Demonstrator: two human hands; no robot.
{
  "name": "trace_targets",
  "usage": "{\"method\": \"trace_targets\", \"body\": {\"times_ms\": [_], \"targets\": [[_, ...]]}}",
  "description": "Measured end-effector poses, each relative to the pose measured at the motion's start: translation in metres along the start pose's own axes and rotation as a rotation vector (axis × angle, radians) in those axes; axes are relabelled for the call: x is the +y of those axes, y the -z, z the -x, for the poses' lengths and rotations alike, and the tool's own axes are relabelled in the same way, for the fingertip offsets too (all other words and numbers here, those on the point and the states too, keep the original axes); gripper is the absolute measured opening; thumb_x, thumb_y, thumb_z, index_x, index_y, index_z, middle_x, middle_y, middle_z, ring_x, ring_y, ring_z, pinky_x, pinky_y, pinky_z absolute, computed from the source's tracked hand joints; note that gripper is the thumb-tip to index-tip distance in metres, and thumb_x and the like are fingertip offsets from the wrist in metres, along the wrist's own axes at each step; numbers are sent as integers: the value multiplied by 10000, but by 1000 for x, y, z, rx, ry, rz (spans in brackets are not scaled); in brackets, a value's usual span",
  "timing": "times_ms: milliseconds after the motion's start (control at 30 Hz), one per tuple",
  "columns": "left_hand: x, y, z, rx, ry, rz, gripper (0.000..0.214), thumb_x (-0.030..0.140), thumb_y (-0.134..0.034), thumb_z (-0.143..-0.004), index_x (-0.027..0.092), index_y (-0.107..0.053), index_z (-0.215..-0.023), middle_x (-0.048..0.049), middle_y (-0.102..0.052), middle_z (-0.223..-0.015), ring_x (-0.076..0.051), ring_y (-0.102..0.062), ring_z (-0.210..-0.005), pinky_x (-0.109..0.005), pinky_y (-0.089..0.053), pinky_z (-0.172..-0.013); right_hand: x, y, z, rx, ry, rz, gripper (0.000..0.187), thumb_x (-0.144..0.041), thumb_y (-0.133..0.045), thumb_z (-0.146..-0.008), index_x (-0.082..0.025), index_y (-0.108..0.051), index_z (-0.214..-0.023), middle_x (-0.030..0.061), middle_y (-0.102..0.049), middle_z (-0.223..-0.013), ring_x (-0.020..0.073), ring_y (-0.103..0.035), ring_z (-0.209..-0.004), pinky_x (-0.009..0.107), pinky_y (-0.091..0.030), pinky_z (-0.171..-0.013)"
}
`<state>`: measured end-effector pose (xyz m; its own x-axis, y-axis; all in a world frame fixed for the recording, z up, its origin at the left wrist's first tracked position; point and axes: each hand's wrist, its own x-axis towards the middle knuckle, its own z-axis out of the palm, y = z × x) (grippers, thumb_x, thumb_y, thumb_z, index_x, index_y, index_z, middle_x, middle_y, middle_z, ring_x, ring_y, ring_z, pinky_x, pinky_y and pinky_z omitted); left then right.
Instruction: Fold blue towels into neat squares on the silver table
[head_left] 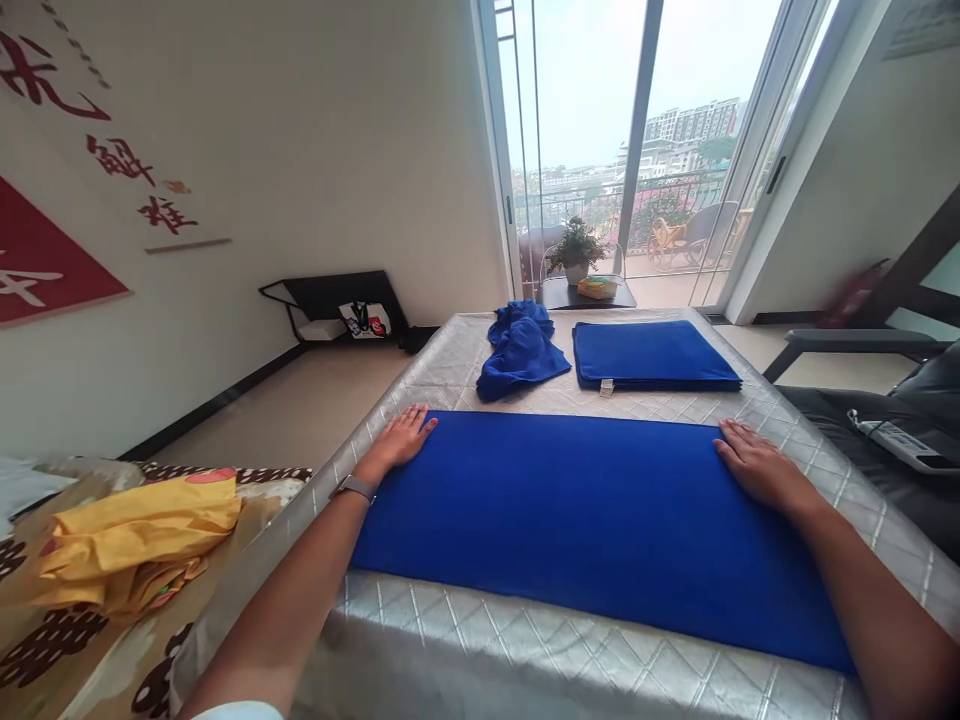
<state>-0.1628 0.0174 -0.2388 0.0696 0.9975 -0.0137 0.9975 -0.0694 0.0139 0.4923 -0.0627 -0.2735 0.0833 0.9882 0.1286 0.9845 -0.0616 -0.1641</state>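
Observation:
A blue cloth [570, 510], smooth and folded into a long rectangle, lies across the quilted silver-grey table cover [480, 605]. My left hand [403, 438] rests flat on its far left corner, fingers stretched out. At the far right corner my right hand [757, 465] lies with its fingers extended and palm down. Both hands touch the cloth without gripping it. Beyond it sits a neatly folded blue cloth stack [656, 352] with a small white tag. To the left of that stack is a crumpled blue cloth [519, 355].
Yellow fabric [142, 530] lies on a patterned bedspread at the left. A black armchair [825, 410] with a white power strip [904, 443] stands close on the right. Behind the covered surface, a small table [551, 293] holds a potted plant [576, 250] before the sliding glass door.

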Motion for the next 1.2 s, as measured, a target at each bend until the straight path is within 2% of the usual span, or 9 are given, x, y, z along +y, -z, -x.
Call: {"method": "trace_targets", "body": {"times_ms": [133, 333, 400, 467, 600, 833, 933, 1067, 1200], "targets": [[57, 14, 1, 131, -70, -17, 715, 532, -175, -1046, 35, -303, -1543, -197, -235, -1618, -284, -198, -1512, -473, -163, -1230, -4, 1, 2, 40, 0, 30, 664, -457, -211, -972, -107, -403, -1503, 120, -380, -1579, 247, -287, -1480, 448, -271, -1213], [204, 9, 12, 125, -585, 90, 728, 583, -117, -1039, 106, -328, -1547, -129, -289, -1619, -208, -212, -1512, -392, -172, -1236, -8, 8, 4, 9, -4, 55, 677, -449, -186, -979, -88, -385, -1516, 119, -360, -1589, 239, -266, -1487, 420, -218, -1232], [232, 4, 14, 94, -618, 126, 722, 595, -113, -1035, 137, -317, -1555, -109, -285, -1623, -201, -201, -1515, -400, -162, -1239, -10, 11, 5, -2, 1, 60, 685, -444, -178, -980, -67, -384, -1514, 134, -359, -1586, 244, -261, -1489, 424, -217, -1232], [240, -1, 13, 59, -586, 150, 730, 606, -112, -1030, 144, -310, -1560, -107, -271, -1627, -212, -196, -1517, -420, -162, -1239, -12, 14, 6, -8, 3, 54, 690, -453, -168, -983, -70, -383, -1515, 135, -358, -1585, 246, -264, -1488, 435, -229, -1228], [205, -6, 5, 42, -514, 150, 702, 611, -149, -1030, 187, -302, -1567, -95, -264, -1629, -229, -208, -1514, -447, -162, -1233, -16, 18, 9, -35, -13, 38, 697, -475, -151, -988, -92, -360, -1532, 110, -332, -1602, 235, -244, -1495, 432, -215, -1232], [61, -6, -4, 32, -185, 109, 679, 592, -137, -1030, 209, -304, -1566, -100, -258, -1633, -237, -191, -1518, -482, -144, -1223, -8, 10, 5, -13, -17, 48, 666, -458, -182, -988, -110, -369, -1524, 101, -346, -1596, 224, -250, -1493, 424, -223, -1229], [16, -12, -4, 46, -23, 103, 671, 573, -139, -1033, 200, -287, -1570, -101, -242, -1636, -241, -187, -1519, -485, -138, -1223, -7, 7, 3, -4, -3, 58, 657, -441, -201, -982, -90, -390, -1505, 126, -373, -1580, 231, -272, -1485, 426, -243, -1221], [5, -15, -3, 65, 15, 98, 704, 613, -165, -1018, 199, -270, -1577, -100, -220, -1642, -260, -173, -1521, -489, -133, -1224, -24, 32, 13, 77, 4, 41, 617, -410, -248, -968, -112, -432, -1476, 143, -447, -1533, 260, -336, -1458, 471, -280, -1204], [15, -12, -1, 70, 20, 104, 714, 627, -170, -1012, 201, -279, -1575, -109, -221, -1641, -271, -188, -1517, -498, -141, -1219, -67, 90, 34, 399, 5, -3, 581, -402, -180, -1006, -219, -407, -1509, 96, -446, -1540, 253, -309, -1471, 428, -284, -1214]]}}
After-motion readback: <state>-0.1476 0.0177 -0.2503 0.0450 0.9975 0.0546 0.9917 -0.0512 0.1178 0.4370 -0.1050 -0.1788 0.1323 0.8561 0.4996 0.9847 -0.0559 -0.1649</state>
